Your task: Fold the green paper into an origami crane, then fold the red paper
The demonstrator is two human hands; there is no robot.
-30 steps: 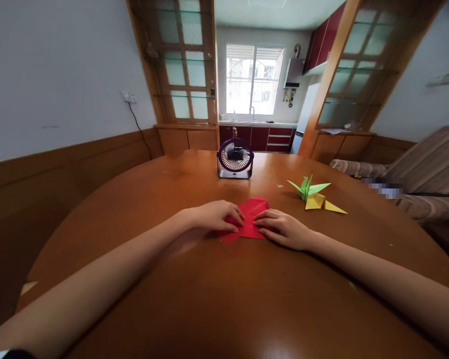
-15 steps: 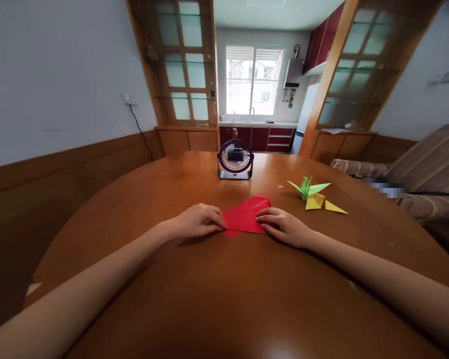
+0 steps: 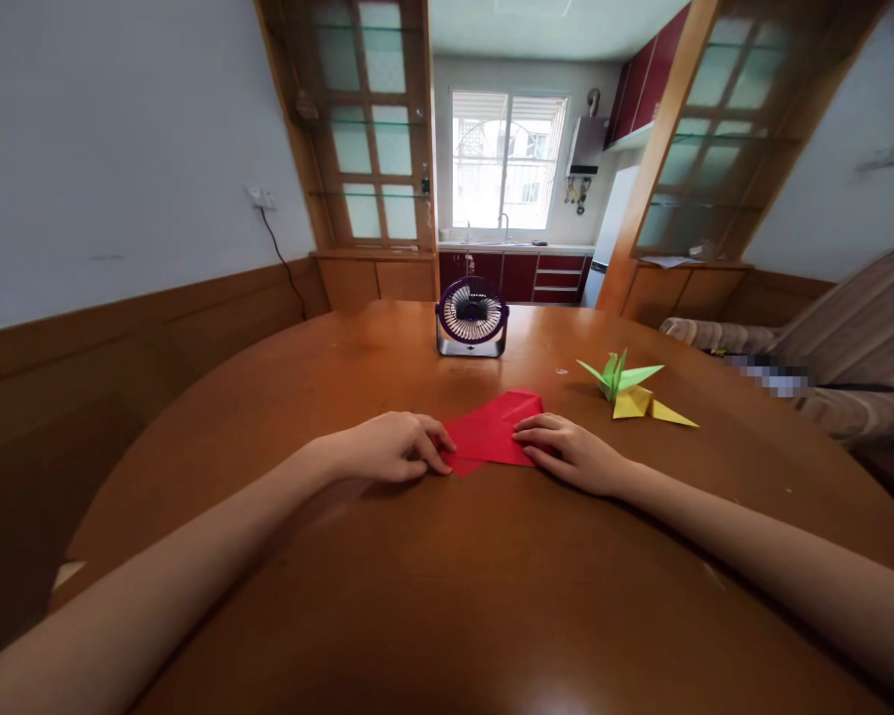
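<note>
Red folded paper (image 3: pixel 492 432) is shown flat on the table (image 3: pixel 447 566), between the hands. Its left edge is touched by the curled fingers of the left hand (image 3: pixel 400 446), whether pinched cannot be told; its right part is overlaid by the right hand (image 3: pixel 579 457), fingers loosely extended, ungripping.

We observe daylight entering through a two-pane sliding window (image 3: pixel 507 159) in the far kitchen wall. Below it we record dark red base cabinets (image 3: pixel 520 276); to its right, a wall-mounted water heater (image 3: pixel 588 147) and red wall cabinets (image 3: pixel 633 104). Wooden display cabinets with glass shelves flank the opening. At left we note a pale wall (image 3: pixel 119 129), an electrical outlet (image 3: pixel 261 198) with black cord (image 3: pixel 283 256), and wood wainscoting (image 3: pixel 126 333). At right stands a striped armchair (image 3: pixel 856 328).
</note>
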